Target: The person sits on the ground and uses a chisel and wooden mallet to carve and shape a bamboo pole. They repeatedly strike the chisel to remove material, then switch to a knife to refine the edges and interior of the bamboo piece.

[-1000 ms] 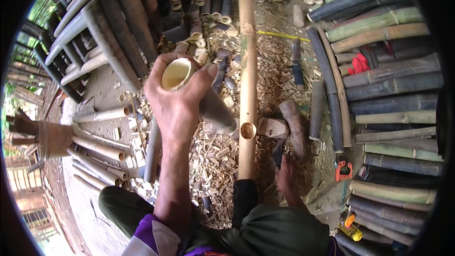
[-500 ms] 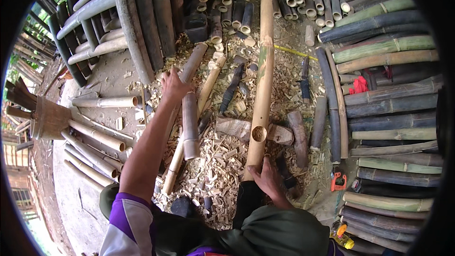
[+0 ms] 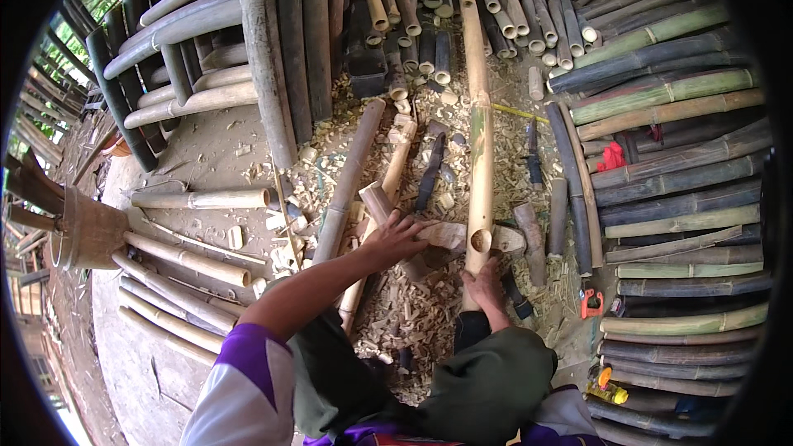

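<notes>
A long pale bamboo pole [image 3: 479, 165] runs away from me, with an oval cut-out near its close end. That end lies across a wooden block [image 3: 444, 235] and comes back to my dark-clad leg. My right hand [image 3: 486, 285] grips the pole just below the cut-out, thumb along its side. My left hand [image 3: 395, 239] reaches across from the left, its fingers over a short, thick brown bamboo piece [image 3: 376, 200]. This piece slants beside the block, its middle hidden under the hand. Left of it, a longer grey-brown bamboo length [image 3: 351, 173] lies slanted.
Wood chips [image 3: 413, 314] cover the ground. A dark-handled blade [image 3: 431, 173] and another knife [image 3: 533, 153] lie near the pole. Stacked bamboo [image 3: 677, 215] fills the right, with an orange-handled tool [image 3: 591, 303] beside it. A bamboo rack [image 3: 198, 41] and bucket [image 3: 91, 227] stand left.
My left hand has come nearer and to the right, and the short bamboo piece has shifted right and tilted. My right hand stays on the pale pole. The view has shifted slightly.
</notes>
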`<state>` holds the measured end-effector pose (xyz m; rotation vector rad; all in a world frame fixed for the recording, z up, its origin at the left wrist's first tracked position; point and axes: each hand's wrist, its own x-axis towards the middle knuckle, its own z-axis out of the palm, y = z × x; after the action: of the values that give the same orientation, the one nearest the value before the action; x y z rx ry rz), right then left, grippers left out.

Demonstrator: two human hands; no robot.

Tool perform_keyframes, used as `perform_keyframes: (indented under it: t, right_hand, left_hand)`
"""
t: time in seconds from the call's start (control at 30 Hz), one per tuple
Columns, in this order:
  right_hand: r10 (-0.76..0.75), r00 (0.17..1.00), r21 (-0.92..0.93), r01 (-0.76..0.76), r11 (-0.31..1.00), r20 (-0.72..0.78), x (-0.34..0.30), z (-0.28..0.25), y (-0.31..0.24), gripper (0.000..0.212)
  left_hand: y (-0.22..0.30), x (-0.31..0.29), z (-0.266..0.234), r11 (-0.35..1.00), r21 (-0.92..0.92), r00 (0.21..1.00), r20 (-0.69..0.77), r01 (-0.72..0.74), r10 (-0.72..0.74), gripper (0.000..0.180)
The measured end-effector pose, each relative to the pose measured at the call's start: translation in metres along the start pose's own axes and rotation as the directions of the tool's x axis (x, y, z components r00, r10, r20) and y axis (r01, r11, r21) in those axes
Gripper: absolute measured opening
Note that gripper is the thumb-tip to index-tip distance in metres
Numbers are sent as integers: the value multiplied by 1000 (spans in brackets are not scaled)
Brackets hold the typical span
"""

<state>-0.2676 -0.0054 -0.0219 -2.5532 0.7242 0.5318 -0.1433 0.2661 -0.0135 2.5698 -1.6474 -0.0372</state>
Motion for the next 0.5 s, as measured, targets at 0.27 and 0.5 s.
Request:
perform_keyframes:
  t: [0.27, 0.5]
  right_hand:
    - [-123, 975, 164, 155, 974, -186, 19, 34, 26, 74]
    - [-163, 912, 83, 209, 975, -376, 6, 47, 43, 80]
  left_hand:
    - [-11, 7, -37, 946, -272, 972, 200, 177, -125, 75]
    - [-57, 2, -57, 152, -555, 403, 364, 818, -840, 73]
